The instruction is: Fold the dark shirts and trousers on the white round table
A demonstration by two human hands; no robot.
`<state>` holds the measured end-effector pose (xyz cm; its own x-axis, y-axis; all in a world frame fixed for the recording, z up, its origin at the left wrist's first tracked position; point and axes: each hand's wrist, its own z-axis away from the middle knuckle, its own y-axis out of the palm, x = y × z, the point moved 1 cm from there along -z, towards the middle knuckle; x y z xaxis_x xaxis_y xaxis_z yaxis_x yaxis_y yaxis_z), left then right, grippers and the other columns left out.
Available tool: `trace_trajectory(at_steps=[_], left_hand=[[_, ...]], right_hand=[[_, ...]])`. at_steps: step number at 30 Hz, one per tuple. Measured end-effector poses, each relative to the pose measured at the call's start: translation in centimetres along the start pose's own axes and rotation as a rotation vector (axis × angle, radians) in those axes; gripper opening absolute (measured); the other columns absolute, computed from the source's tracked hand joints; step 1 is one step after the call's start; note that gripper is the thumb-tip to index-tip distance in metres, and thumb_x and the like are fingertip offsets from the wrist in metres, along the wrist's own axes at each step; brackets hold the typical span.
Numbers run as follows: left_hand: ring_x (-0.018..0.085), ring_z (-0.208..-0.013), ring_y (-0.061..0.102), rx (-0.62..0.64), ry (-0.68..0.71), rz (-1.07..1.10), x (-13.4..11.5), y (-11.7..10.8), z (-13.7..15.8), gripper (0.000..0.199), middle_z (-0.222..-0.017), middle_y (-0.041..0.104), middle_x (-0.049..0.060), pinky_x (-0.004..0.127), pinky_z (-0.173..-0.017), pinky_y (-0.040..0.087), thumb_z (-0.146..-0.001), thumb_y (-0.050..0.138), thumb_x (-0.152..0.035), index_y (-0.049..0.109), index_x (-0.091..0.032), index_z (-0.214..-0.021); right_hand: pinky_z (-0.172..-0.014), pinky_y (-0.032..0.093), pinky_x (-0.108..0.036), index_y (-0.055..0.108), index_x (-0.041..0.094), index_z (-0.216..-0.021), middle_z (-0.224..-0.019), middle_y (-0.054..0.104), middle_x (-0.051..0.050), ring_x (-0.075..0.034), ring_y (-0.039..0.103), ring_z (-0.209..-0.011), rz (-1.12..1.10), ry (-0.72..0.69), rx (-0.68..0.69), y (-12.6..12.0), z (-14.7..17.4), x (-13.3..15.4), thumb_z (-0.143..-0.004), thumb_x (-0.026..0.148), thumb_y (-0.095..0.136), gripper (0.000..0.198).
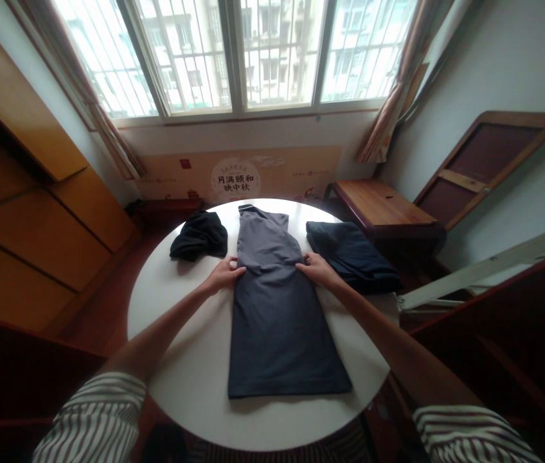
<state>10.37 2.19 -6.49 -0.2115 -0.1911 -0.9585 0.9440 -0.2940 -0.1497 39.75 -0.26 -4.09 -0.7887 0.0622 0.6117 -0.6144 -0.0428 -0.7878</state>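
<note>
A dark grey shirt (279, 321) lies flat in a long, narrow folded strip. Its collar end is at the far side of the round white table (176, 386), and its straight hem is toward me. My left hand (224, 274) pinches the strip's left edge about midway along. Opposite it, my right hand (318, 268) grips the right edge between thumb and fingers. Slight creases run across the cloth between the two hands. A crumpled black garment (200, 235) sits to the left, and a folded dark navy garment (352, 254) lies to the right.
Beyond the table's right side stands a low wooden stand (383, 200). A long printed box or banner (180, 170) rests under the barred window (277, 58). Orange-brown cabinets (26, 257) line the left. A pale rail (494, 270) runs close to the table's right edge.
</note>
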Motion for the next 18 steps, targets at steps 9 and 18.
trace_trajectory(at_steps=[9,18], left_hand=[[0.01,-0.047,0.052,0.082,0.196,-0.22,0.9,-0.2,4.4,0.076,-0.058,0.057,-0.009,0.016,-0.046,0.036,-0.083,0.07,-0.043,0.029,-0.021,-0.142],[0.011,-0.058,0.055,0.449,-0.008,-0.241,3.0,1.4,16.3,0.03,-0.067,0.056,-0.003,0.02,-0.054,0.043,-0.094,0.055,-0.042,0.062,-0.017,-0.11]], right_hand=[[-0.053,0.051,-0.026,0.019,0.023,-0.154,-0.058,0.057,0.008,-0.017,0.062,-0.052,-0.271,-0.003,0.298,-0.8,5.5,-0.2,-0.083,0.027,0.063,0.084],[-0.063,0.054,-0.024,0.067,0.02,-0.113,-0.106,0.066,-0.007,-0.014,0.064,-0.074,-0.382,-0.122,0.445,-0.6,15.2,-3.2,-0.084,0.043,0.06,0.038]])
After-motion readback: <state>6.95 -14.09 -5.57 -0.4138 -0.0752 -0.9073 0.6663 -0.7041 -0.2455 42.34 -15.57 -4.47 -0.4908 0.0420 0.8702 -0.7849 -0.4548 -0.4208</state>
